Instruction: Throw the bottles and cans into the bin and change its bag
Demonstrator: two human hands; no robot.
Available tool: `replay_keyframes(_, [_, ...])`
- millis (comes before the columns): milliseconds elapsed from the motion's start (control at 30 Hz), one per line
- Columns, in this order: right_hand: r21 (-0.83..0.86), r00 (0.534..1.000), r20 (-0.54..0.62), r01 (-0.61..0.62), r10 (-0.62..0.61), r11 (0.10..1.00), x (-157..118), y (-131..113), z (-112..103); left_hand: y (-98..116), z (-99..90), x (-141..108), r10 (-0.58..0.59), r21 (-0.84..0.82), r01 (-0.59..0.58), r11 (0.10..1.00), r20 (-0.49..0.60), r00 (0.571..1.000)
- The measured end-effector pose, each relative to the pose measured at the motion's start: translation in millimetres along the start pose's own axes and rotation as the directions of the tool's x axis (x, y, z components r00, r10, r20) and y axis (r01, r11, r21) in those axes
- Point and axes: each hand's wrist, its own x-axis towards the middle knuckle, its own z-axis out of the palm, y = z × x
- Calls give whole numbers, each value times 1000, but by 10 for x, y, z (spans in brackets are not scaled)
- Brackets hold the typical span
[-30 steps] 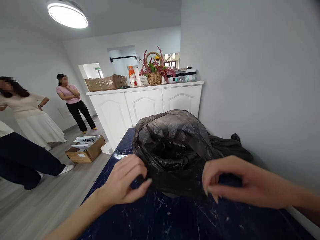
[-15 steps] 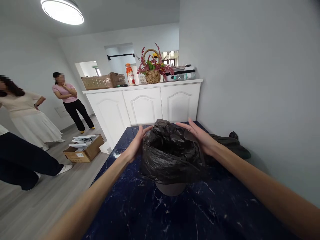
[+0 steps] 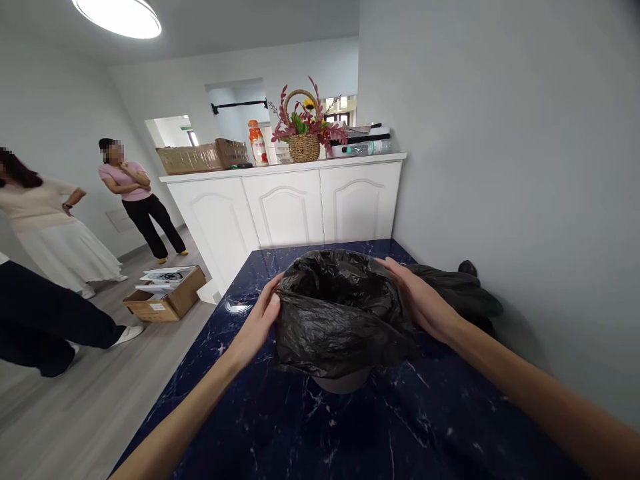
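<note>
A black plastic bag (image 3: 330,333) lines a grey bin (image 3: 345,382), its edge folded down over the outside and its mouth open toward me. The bin stands on a dark blue marbled table (image 3: 300,440). My left hand (image 3: 261,317) grips the left side of the bag, thumb in front and fingers behind. Against the right side rests my right hand (image 3: 417,293), its fingers wrapped around the far side of the bag and partly hidden.
Another black bag (image 3: 460,290) lies by the wall at the right. A white cabinet (image 3: 290,213) stands beyond the table, bearing a flower basket (image 3: 304,148). At the left are a carton (image 3: 167,303) on the floor and several people.
The far edge of the bag has been folded outward, so its mouth is wider and rounder. My left hand has moved toward me along the side; the right has shifted slightly toward me.
</note>
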Motion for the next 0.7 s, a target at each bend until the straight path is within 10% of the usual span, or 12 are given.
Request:
replay_keyframes(167, [-271,994,-43,84,-99,959,-171,-145,93,84,18,-278,338,225,-305,925,-127,932])
replay_keyframes(333, [-484,969,-49,190,-244,854,-294,-54,132,309,25,-524,614,449,-599,663,131,778])
replay_keyframes(400, [-601,875,0,387,-485,699,-386,-69,148,382,10,-623,696,497,-703,509,243,676])
replay_keyframes(567, [-658,358,452,752,-817,-34,-704,-143,219,358,-3,-807,691,605,-785,135,511,512])
replay_keyframes(700, [-612,339,695,742,-634,-273,-800,-1,235,235,82,-799,591,581,-808,96,620,516])
